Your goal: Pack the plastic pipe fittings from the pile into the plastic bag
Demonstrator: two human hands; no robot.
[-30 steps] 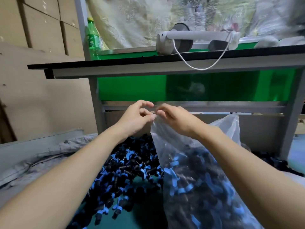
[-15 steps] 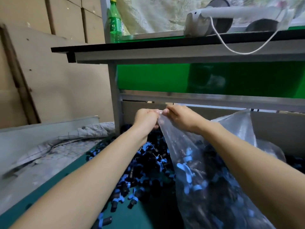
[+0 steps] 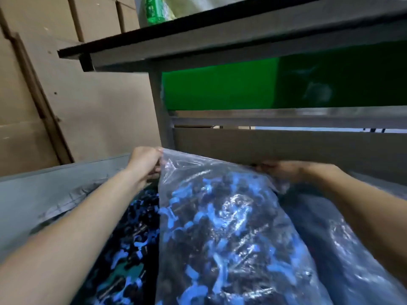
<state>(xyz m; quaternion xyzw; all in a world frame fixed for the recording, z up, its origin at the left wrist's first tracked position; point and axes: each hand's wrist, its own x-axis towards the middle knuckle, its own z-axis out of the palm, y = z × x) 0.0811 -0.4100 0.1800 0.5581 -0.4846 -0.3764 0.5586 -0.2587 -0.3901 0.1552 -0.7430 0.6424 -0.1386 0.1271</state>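
A clear plastic bag [image 3: 229, 234] stuffed with black and blue pipe fittings fills the middle of the head view. My left hand [image 3: 146, 161] grips the bag's top left corner. My right hand [image 3: 284, 171] grips the top edge further right, partly blurred and partly behind the plastic. The bag's mouth is stretched wide between the two hands. A loose pile of black and blue fittings [image 3: 132, 238] lies on the green surface to the left of the bag, under my left forearm.
A grey metal workbench frame [image 3: 163, 119] with a dark top stands just behind the bag. A green panel [image 3: 220, 86] sits under it. A green bottle [image 3: 154, 9] stands on top. Cardboard sheets [image 3: 66, 95] lean at the left. A grey cloth [image 3: 72, 194] lies beside the pile.
My hands were together at the bag's neck; now they have pulled apart, the right hand moving right, spreading the bag's top wide. The camera has moved closer and lower.
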